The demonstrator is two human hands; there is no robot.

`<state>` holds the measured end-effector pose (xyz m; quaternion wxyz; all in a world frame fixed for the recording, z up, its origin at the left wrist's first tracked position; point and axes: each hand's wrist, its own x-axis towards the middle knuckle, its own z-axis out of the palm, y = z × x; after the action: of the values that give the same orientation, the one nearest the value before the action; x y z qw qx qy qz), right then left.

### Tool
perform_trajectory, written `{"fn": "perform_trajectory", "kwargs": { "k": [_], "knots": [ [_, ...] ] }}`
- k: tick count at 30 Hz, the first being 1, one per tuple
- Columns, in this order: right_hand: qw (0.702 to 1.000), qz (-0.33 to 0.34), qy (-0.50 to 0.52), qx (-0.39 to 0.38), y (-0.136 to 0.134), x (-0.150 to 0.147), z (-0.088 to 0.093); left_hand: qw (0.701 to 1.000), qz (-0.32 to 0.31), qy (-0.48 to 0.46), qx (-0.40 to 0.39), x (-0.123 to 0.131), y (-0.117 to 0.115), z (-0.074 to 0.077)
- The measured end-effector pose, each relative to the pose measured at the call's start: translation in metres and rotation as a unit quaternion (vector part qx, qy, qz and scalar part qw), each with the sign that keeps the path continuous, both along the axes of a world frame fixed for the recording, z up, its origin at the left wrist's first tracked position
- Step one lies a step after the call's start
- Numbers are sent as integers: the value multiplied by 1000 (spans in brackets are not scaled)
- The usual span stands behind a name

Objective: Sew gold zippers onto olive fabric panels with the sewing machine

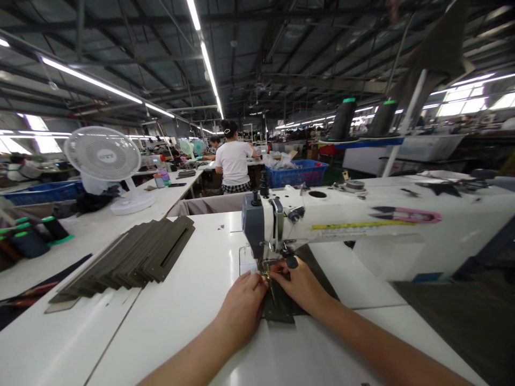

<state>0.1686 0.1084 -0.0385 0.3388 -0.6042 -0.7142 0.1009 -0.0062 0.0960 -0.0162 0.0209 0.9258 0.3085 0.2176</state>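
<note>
A white sewing machine (298, 222) stands before me, its head over a dark olive fabric panel (279, 311) on the table. My left hand (243, 300) lies at the panel's left edge beside the presser foot, its fingers bent and pressed together on the material. From the other side my right hand (300, 281) reaches in under the machine head, thumb and fingers pinched close to the needle. What it pinches is too small to make out. A narrow brass-coloured strip (272, 290) shows between the hands. More dark fabric (317, 273) lies behind my right hand.
Left of the machine, a fanned stack of slotted dark panels (132, 254) lies on the white table (181, 321). Beyond are a white fan (104, 155), thread cones (54, 229) and a blue basket (298, 174). Pink-handled snips (414, 214) rest on the machine arm. A co-worker (234, 158) sits ahead.
</note>
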Motion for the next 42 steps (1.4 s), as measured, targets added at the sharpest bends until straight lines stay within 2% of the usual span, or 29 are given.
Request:
{"fn": "perform_trajectory", "kwargs": {
  "k": [10,15,18,22,25,28,32,42],
  "knots": [
    [994,-72,-75,-33,-4,-2,11,999,-12,42,22,1,2,0],
    [982,-149,-87,-72,2,-9,7,998,-14,56,23,1,4,-2],
    [979,-162,-92,-80,4,-14,9,998,-18,64,19,2,6,-3],
    [987,-108,-109,-56,-13,-14,20,999,-10,42,22,0,3,-5],
    [992,35,-121,13,-41,-9,21,1000,6,-5,20,-3,-1,-7],
    [976,171,-104,84,-66,-3,13,999,1,-30,33,-4,-4,-10],
    [974,184,-99,92,-76,0,4,997,-28,-49,52,-4,-4,-12],
    [966,199,-118,114,-58,0,5,995,-76,5,63,-5,9,-2]
  ]
}}
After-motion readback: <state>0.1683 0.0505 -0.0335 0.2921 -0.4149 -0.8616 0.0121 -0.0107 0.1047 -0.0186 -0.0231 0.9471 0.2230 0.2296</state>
